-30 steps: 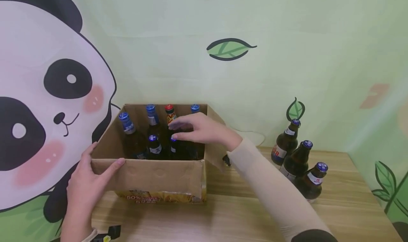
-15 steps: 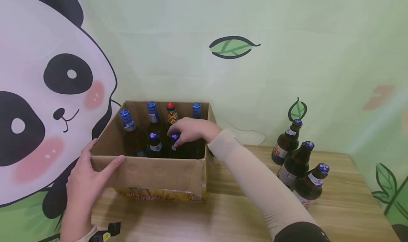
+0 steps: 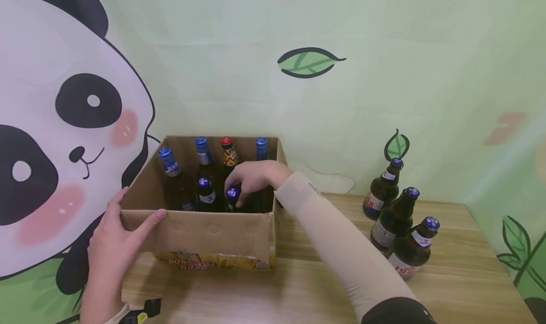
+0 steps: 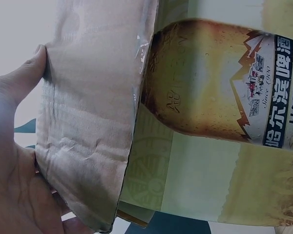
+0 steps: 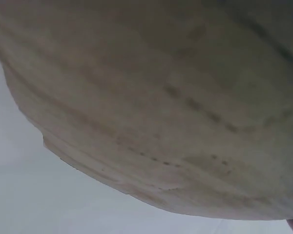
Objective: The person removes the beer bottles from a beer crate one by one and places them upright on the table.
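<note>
An open cardboard box [image 3: 213, 234] stands on the wooden table, holding several brown bottles. My left hand [image 3: 117, 243] grips its near left corner, thumb over the front flap [image 4: 88, 112] and fingers along the left side. Inside the box, my right hand [image 3: 253, 176] curls round the neck of the front right beer bottle [image 3: 232, 192], which has a dark blue cap. Beside it stands a similar short bottle [image 3: 206, 191]. Behind them are a red-capped bottle [image 3: 229, 152] and light-blue-capped bottles [image 3: 203, 151]. A beige sleeve [image 5: 136, 122] fills most of the right wrist view.
Three short brown beer bottles with blue caps stand in a row on the right of the table [image 3: 465, 248], the nearest bottle [image 3: 415, 248] closest to the front. A printed panda and leaf backdrop [image 3: 341, 101] hangs behind the table. A thin cord [image 3: 341, 177] lies behind the box.
My right hand has come down from above the bottles and now holds the front right bottle's neck. My left hand keeps its grip on the box corner.
</note>
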A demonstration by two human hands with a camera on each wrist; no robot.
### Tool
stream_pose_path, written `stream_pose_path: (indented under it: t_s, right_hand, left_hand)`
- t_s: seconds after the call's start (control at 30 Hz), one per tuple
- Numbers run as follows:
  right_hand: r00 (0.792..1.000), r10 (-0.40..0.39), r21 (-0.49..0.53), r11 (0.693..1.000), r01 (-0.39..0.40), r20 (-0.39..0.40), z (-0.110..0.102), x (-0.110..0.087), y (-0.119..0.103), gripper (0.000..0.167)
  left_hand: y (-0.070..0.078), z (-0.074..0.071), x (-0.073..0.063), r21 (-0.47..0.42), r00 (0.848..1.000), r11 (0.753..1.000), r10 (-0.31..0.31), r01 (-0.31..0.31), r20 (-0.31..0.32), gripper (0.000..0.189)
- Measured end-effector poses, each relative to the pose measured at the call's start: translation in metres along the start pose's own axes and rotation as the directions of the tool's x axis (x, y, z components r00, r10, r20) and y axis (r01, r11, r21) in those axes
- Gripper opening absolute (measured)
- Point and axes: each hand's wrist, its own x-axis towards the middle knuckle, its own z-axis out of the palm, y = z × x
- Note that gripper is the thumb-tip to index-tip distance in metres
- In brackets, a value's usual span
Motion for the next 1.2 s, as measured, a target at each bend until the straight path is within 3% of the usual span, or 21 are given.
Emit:
stream_pose_path:
  t_s: [0.43, 0.73, 0.87, 1.2]
  right_hand:
    - [0.998, -0.055, -0.042, 0.998, 0.055, 0.008, -0.001, -0.003, -0.003, 0.04]
    - [0.985, -0.155, 0.072, 0.984, 0.16, -0.074, -0.004, -0.007, -0.001, 0.036]
    - [0.97, -0.182, 0.121, 0.972, 0.203, -0.164, -0.005, -0.012, 0.001, 0.033]
    - [0.897, -0.206, 0.243, 0.917, 0.316, -0.391, -0.004, -0.022, 0.002, 0.026]
  left_hand:
    - [0.002, -0.002, 0.002, -0.01, 1.0, 1.0, -0.008, 0.008, 0.02, 0.108]
    - [0.002, -0.002, 0.002, 0.0, 1.0, 1.0, -0.001, 0.001, 0.015, 0.108]
    - [0.002, -0.002, 0.002, 0.0, 1.0, 1.0, 0.001, -0.001, 0.019, 0.108]
    - [0.003, -0.002, -0.001, 0.003, 1.0, 1.0, -0.02, 0.02, 0.022, 0.107]
